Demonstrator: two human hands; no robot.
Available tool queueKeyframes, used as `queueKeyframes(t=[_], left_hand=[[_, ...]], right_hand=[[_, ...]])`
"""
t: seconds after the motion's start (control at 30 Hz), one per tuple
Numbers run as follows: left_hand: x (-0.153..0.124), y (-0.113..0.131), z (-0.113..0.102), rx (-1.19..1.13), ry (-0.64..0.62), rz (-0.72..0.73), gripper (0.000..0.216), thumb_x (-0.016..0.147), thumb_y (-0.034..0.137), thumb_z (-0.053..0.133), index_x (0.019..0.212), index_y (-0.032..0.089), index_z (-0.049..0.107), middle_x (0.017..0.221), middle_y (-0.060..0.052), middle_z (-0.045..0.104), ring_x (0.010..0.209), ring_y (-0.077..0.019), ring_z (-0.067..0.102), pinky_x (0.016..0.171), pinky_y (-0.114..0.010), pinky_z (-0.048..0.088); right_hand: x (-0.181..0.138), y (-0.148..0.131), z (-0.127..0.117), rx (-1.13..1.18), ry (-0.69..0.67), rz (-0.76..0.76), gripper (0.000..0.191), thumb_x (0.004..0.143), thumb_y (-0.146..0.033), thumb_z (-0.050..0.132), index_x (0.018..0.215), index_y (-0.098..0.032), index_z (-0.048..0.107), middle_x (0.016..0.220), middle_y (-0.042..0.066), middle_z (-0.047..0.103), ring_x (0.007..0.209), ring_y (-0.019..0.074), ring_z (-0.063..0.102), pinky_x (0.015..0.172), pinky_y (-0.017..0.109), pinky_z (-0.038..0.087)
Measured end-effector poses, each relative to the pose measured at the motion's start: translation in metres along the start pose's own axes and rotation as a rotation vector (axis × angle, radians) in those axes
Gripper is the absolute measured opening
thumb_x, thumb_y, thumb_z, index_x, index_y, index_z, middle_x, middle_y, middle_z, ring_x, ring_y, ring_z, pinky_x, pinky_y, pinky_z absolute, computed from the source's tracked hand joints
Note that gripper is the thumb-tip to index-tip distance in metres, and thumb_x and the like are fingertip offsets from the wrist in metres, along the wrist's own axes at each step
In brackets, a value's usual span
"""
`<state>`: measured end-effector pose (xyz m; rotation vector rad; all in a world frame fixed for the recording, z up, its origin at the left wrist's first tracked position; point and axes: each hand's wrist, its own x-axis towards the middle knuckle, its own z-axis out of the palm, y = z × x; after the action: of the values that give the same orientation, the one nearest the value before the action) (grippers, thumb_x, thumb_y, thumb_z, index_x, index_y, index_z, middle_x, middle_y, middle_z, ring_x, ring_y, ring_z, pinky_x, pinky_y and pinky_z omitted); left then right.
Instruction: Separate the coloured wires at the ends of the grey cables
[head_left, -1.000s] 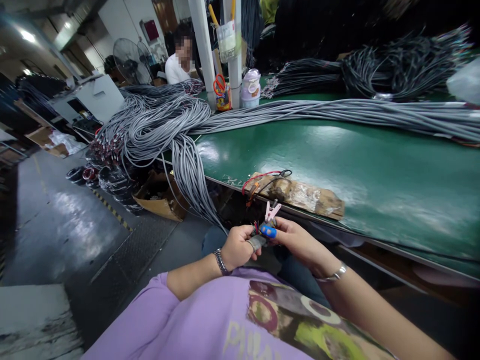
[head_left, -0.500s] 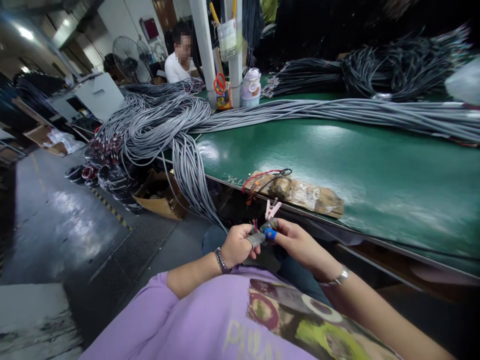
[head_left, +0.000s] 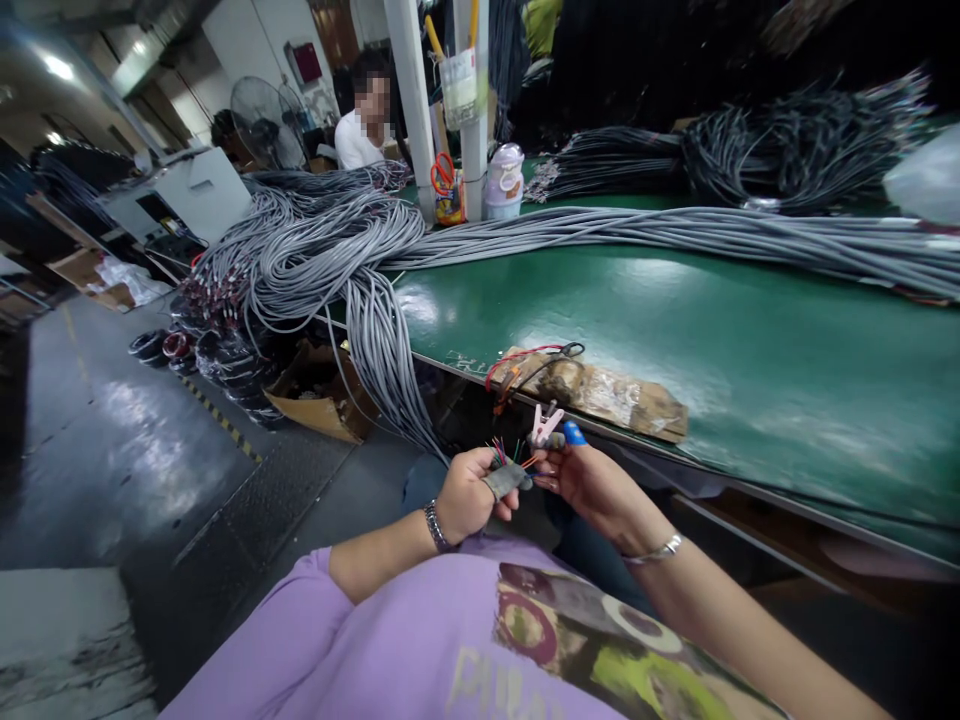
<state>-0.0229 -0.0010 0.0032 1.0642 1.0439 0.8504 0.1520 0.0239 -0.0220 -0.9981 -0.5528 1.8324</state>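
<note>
Through the head camera I see my left hand closed around a bunch of thin coloured wires, with a dull grey wrap at its fingers. The wires sit between the hands, by the table's near edge; some orange strands reach my right hand, but I cannot tell whether its fingertips pinch them. A smooth blue wrap covers one right-hand digit, beside a glossy pink clip.

A rough brown board lies on the shiny green table. Smooth grey cables loop in a heap at left and run along the table's far side. Beyond are a fan and a person in white; left is a worn grey floor.

Against half a second ago, the blue-wrapped digit has lifted off the grey wrap, and more wires show fanned out.
</note>
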Motion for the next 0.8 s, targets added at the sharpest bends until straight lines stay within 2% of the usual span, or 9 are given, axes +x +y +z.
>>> queueKeyframes(t=[0.1, 0.3, 0.5, 0.8], left_hand=[[0.005, 0.003, 0.002, -0.076, 0.004, -0.012, 0.041, 0.068, 0.053, 0.069, 0.071, 0.013, 0.058, 0.049, 0.002, 0.056, 0.034, -0.0067, 0.045, 0.034, -0.018, 0.032], [0.014, 0.005, 0.012, -0.11, 0.025, -0.019, 0.039, 0.067, 0.05, 0.07, 0.069, 0.013, 0.058, 0.047, 0.002, 0.054, 0.032, -0.0063, 0.044, 0.032, -0.018, 0.03], [0.017, 0.001, 0.017, -0.139, 0.015, -0.042, 0.036, 0.068, 0.047, 0.071, 0.067, 0.013, 0.057, 0.046, 0.003, 0.053, 0.031, -0.0061, 0.043, 0.031, -0.017, 0.029], [0.015, -0.001, 0.021, -0.138, 0.03, -0.076, 0.04, 0.065, 0.051, 0.071, 0.068, 0.013, 0.057, 0.045, 0.002, 0.053, 0.031, -0.006, 0.042, 0.031, -0.018, 0.028]], right_hand=[[0.004, -0.004, 0.008, 0.022, -0.047, 0.002, 0.043, 0.074, -0.061, 0.066, 0.079, -0.019, 0.069, 0.073, 0.004, 0.066, 0.061, 0.0139, 0.059, 0.059, 0.027, 0.051], [0.013, -0.009, 0.015, 0.035, -0.112, -0.097, 0.043, 0.071, -0.061, 0.069, 0.074, -0.018, 0.068, 0.068, 0.003, 0.067, 0.058, 0.0138, 0.058, 0.055, 0.026, 0.047], [0.019, -0.003, 0.015, 0.196, -0.144, -0.048, 0.036, 0.072, -0.054, 0.072, 0.071, -0.018, 0.07, 0.063, 0.001, 0.067, 0.054, 0.0134, 0.058, 0.055, 0.027, 0.048], [0.02, 0.001, 0.019, 0.28, -0.079, -0.072, 0.034, 0.07, -0.053, 0.075, 0.075, -0.019, 0.071, 0.066, 0.001, 0.07, 0.056, 0.0129, 0.061, 0.055, 0.024, 0.052]])
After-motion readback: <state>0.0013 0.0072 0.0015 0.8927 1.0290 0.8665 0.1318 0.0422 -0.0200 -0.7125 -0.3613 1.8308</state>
